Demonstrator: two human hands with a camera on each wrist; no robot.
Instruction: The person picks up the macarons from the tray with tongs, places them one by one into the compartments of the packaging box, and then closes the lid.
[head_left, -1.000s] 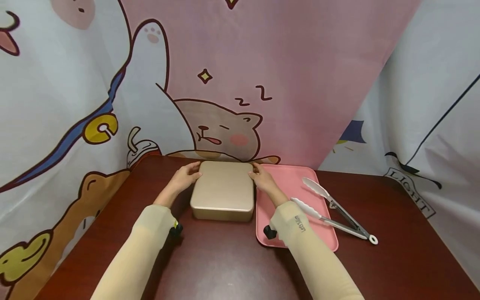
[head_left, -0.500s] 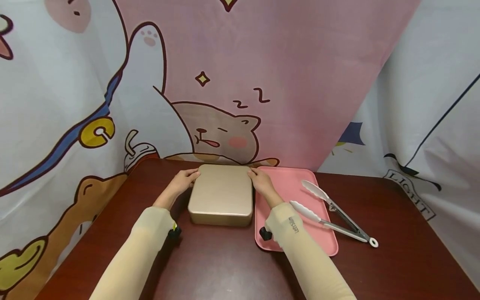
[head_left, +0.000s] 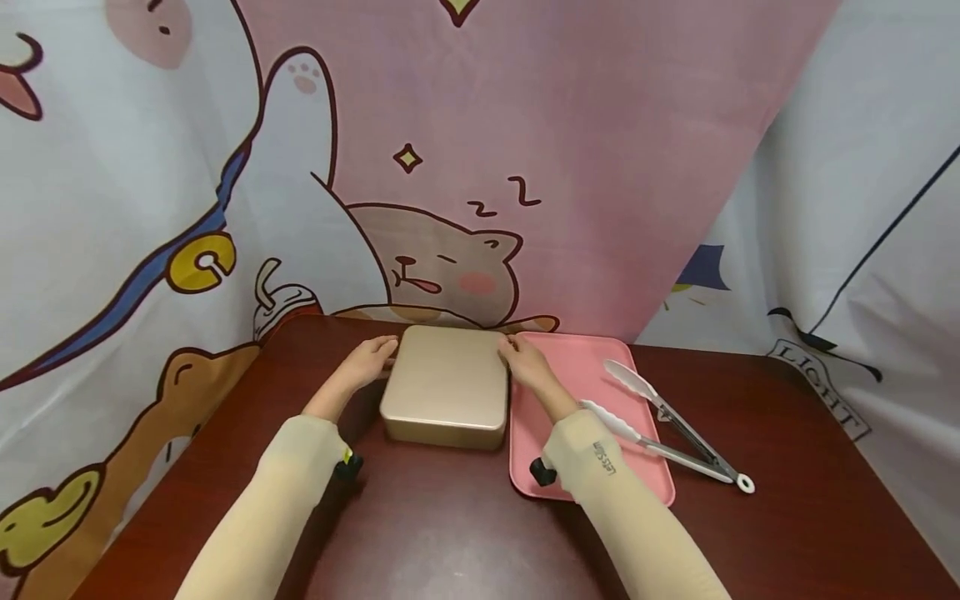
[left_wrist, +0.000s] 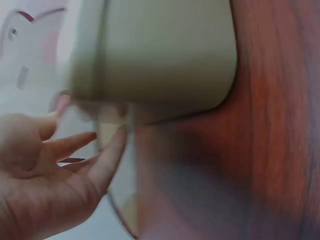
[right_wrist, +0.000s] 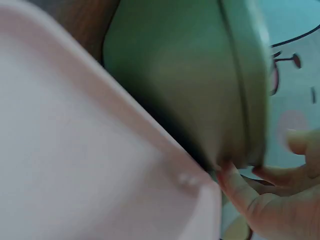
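Note:
A gold rectangular tin box (head_left: 446, 379) with its lid on stands flat on the dark wooden table, near the back. My left hand (head_left: 365, 364) is just off its far left corner, fingers loosely bent; in the left wrist view a small gap shows between the hand (left_wrist: 55, 175) and the box (left_wrist: 165, 55). At the far right corner, my right hand (head_left: 527, 364) touches the box with its fingertips. The right wrist view shows those fingers (right_wrist: 237, 187) at the box's back corner, the thumb held away from it.
A pink tray (head_left: 577, 367) lies close along the box's right side, under my right forearm. Spread metal tongs (head_left: 678, 442) with white tips rest across the tray's right edge, their handle end on the table. A printed cloth (head_left: 600, 167) hangs behind the table.
Both hands had thumbs on the box's edges before. Now the left hand has come away to the left, and the right thumb has lifted off. The tray and tongs have stayed put.

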